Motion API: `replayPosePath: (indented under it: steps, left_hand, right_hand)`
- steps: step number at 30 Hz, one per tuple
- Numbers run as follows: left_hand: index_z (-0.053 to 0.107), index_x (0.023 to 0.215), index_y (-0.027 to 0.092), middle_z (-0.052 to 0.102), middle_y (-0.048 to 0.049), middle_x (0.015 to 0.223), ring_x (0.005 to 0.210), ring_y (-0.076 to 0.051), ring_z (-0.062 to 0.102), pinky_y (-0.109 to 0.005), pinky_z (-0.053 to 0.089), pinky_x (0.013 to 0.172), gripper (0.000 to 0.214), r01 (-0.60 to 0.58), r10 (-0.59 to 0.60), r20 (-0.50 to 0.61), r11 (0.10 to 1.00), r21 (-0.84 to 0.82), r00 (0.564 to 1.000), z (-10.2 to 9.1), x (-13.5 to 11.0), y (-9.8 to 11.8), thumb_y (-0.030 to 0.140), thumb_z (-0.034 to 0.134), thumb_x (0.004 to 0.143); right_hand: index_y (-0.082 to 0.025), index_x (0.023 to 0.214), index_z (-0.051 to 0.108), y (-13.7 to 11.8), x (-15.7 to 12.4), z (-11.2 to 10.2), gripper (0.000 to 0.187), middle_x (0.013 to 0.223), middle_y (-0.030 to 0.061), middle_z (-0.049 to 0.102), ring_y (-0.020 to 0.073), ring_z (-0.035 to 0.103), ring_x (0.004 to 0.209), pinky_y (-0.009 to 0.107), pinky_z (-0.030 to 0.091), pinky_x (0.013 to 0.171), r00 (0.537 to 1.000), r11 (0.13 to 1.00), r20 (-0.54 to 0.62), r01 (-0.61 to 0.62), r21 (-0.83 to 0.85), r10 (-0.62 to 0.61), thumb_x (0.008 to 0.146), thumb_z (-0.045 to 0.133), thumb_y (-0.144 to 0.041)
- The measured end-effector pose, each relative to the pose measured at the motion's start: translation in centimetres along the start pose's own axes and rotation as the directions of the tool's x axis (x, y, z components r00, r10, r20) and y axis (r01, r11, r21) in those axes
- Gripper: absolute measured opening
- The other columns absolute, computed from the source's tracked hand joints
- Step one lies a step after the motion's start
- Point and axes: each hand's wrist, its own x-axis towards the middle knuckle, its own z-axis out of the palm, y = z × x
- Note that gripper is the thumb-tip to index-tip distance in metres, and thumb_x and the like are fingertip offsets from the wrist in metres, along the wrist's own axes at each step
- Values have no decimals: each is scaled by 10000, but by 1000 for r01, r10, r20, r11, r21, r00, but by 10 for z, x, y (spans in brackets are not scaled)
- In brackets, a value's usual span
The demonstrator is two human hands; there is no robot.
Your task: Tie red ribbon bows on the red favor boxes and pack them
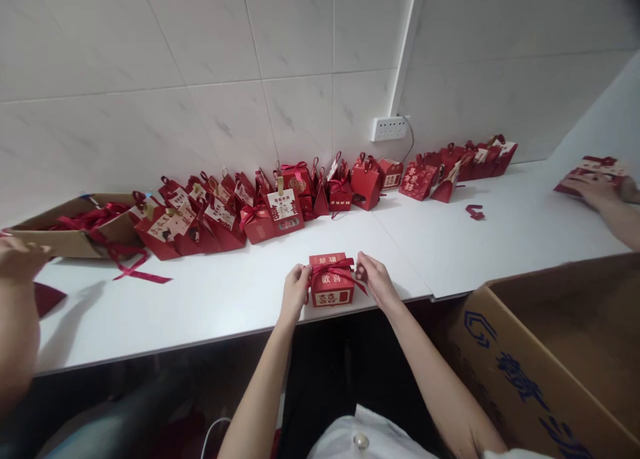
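Observation:
A small red gift box [332, 299] with gold and white characters sits upright near the front edge of the white table [240, 299]. Around its top runs a dark red ribbon [334, 267], tied in a bow. My left hand [297, 287] is closed in a pinch at the left side of the bow, touching the box's side. On the other side my right hand [373, 277] pinches the bow's right end, fingertips a little away from the box. The ribbon parts inside my fingers are mostly hidden.
Along the wall stand several red gift bags [220, 215] and boxes. An open carton [75, 242] of red ribbon is at the left. A large cardboard box [500, 339] stands front right. Other people's hands are at far left and right, the right ones on a red package [607, 169].

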Motion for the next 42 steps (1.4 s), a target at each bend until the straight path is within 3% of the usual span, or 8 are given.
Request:
replayPosePath:
  steps: [4, 9, 13, 20, 26, 29, 34, 42]
  left_hand:
    - [416, 645, 182, 438, 41, 601, 535, -89, 431, -204, 353, 510, 372, 27, -25, 50, 999, -23, 998, -4, 3, 3, 527, 521, 740]
    - [452, 805, 185, 483, 29, 734, 653, -107, 497, -220, 420, 594, 367, -2, 2, 39, 1000, 11, 999, -3, 3, 5, 434, 672, 647]
    - [465, 1068, 191, 515, -77, 1043, 968, -203, 542, -317, 483, 763, 544, -5, 4, 64, 1000, 17, 998, -3, 1, 0, 401, 697, 623]
    - [376, 1302, 262, 287, -96, 1434, 1283, -284, 358, -385, 378, 1002, 725, -7, 16, 217, 999, -43, 976, -11, 6, -5, 366, 680, 652]
    - [363, 1291, 258, 531, -62, 1168, 874, -174, 582, -285, 479, 751, 676, 201, -98, 391, 952, -231, 915, -6, 11, 1, 253, 589, 654]
    - [411, 1218, 230, 551, -54, 1079, 831, -156, 573, -267, 469, 734, 587, 221, -133, 334, 945, -240, 933, -1, 12, 6, 293, 588, 662]
    - [341, 1262, 208, 572, -66, 1059, 880, -170, 581, -301, 451, 825, 736, 155, -125, 279, 984, -90, 952, 6, 11, 10, 325, 704, 632]
    - [409, 1212, 183, 606, -23, 908, 802, -159, 592, -300, 471, 795, 699, 192, -161, 227, 974, -123, 960, 9, 11, 7, 266, 720, 591]
  right_hand:
    - [-199, 644, 500, -22, -20, -9, 286, 637, -16, 493, 146, 477, 639, 282, 394, 654, 970, 940, -58, 211, -269, -235, 783, 577, -437]
    - [-189, 864, 577, -29, -43, 13, 107, 839, 64, 565, 208, 546, 814, 351, 463, 749, 792, 545, 245, 574, -611, -559, 828, 567, -289]
    - [-174, 1057, 572, -20, -54, 30, 353, 980, 107, 570, 256, 548, 931, 411, 454, 819, 697, 306, 418, 665, -681, -583, 738, 698, -258]
    - [-173, 1194, 514, -13, -58, 31, 418, 1097, 117, 614, 265, 540, 1016, 420, 385, 837, 655, 154, 545, 701, -696, -523, 788, 592, -113]
    - [-152, 1045, 583, -2, -57, 37, 236, 1010, 102, 650, 236, 558, 952, 408, 367, 840, 663, 209, 433, 662, -719, -610, 824, 526, -95]
    - [-188, 911, 616, 2, -56, 38, 142, 961, 80, 656, 219, 568, 922, 397, 369, 830, 663, 259, 384, 659, -706, -642, 844, 520, -110]
    - [-214, 877, 642, 4, -53, 30, 138, 873, 51, 650, 194, 589, 875, 375, 394, 804, 629, 319, 378, 717, -620, -679, 844, 544, -122]
    - [-201, 845, 644, 6, -49, 23, 131, 820, 47, 625, 181, 593, 855, 359, 423, 775, 609, 360, 387, 756, -546, -692, 847, 548, -113]
